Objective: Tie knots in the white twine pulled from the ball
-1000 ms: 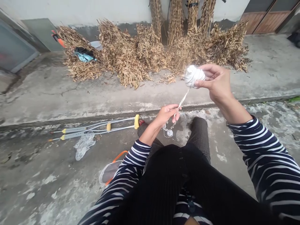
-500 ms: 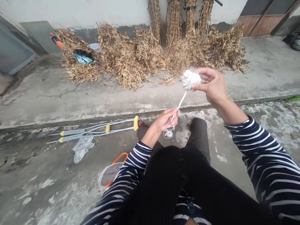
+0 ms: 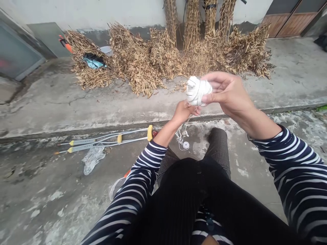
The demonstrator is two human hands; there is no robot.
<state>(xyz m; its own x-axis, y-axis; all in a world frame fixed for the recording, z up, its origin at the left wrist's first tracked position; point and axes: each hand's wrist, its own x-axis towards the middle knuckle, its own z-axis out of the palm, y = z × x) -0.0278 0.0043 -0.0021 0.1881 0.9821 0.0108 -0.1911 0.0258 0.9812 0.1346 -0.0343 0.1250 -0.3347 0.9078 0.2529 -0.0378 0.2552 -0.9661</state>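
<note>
A wound ball of white cord with dark flecks is held up before me, pinched at its right side between the thumb and fingers of my right hand. My left hand is closed just below and behind the ball, around the strand that runs from it. The ball hides part of those fingertips. On the ground below, between my legs, lie loose tangled cord and a small round white coil.
Dry plant stalks are heaped along the wall on a raised concrete ledge. At left on the ground lie crutches with yellow pads, a clear plastic bag and a white-rimmed bag, partly behind my sleeve.
My left hand has moved up to the ball, and the stretch of cord between the hands is no longer visible. The ball and my right hand have shifted left and turned slightly.
</note>
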